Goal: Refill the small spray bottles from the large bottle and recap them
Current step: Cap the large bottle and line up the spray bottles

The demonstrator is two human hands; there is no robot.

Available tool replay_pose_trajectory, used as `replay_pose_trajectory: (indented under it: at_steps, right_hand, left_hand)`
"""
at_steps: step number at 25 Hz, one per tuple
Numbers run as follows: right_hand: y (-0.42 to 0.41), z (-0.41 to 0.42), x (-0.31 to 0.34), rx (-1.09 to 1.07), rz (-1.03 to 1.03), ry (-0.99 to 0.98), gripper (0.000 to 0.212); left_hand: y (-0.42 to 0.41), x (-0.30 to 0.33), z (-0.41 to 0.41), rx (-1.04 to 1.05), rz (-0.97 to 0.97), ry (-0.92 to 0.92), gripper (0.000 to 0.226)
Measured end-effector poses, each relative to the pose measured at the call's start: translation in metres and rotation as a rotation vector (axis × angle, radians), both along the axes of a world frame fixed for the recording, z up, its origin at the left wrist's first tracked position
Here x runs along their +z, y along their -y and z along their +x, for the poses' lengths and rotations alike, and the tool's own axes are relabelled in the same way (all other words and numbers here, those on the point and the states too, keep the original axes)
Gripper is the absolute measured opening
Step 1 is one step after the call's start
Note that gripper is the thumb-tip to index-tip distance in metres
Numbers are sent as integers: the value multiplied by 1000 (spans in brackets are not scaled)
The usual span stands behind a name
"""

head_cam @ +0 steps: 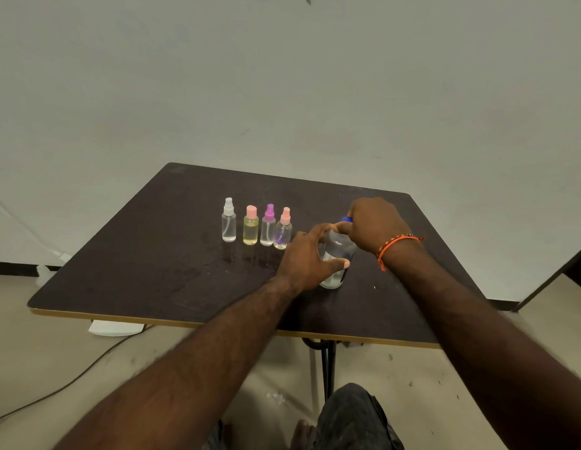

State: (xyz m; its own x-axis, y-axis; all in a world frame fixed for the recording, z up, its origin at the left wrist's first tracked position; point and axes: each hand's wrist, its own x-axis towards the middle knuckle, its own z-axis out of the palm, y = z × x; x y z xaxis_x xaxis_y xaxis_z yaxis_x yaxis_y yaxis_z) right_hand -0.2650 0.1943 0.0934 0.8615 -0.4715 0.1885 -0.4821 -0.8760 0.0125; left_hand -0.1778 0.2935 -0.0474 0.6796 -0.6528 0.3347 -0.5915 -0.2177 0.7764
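Several small spray bottles stand in a row on the dark table (152, 261): a white-capped one (228, 220), a yellow one with a pink cap (251, 225), a purple-capped one (268, 226) and a pink-capped one (283, 229). All carry their caps. To their right stands the large clear bottle (336, 254). My left hand (307, 258) grips its body. My right hand (375, 224) holds its blue cap (347, 219) from above; the cap is mostly hidden by my fingers.
Wet patches show on the tabletop in front of the small bottles. A cable (71, 381) and a white block (115, 329) lie on the floor at the left. The table's leg (328, 368) and my knee (354, 414) are below the near edge.
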Motion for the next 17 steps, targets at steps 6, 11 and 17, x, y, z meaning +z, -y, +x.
replay_pose_trajectory:
  at_steps: [6, 11, 17]
  right_hand:
    - [2, -13, 0, 13, 78, -13, 51]
    - [1, -11, 3, 124, 162, 23, 40]
    - [-2, 0, 14, 78, -14, -104, 24]
  left_hand:
    - [-1, 0, -1, -5, -3, 9, 82]
    - [0, -2, -1, -4, 6, 7, 87]
    - [0, 0, -2, -14, 1, -6, 87]
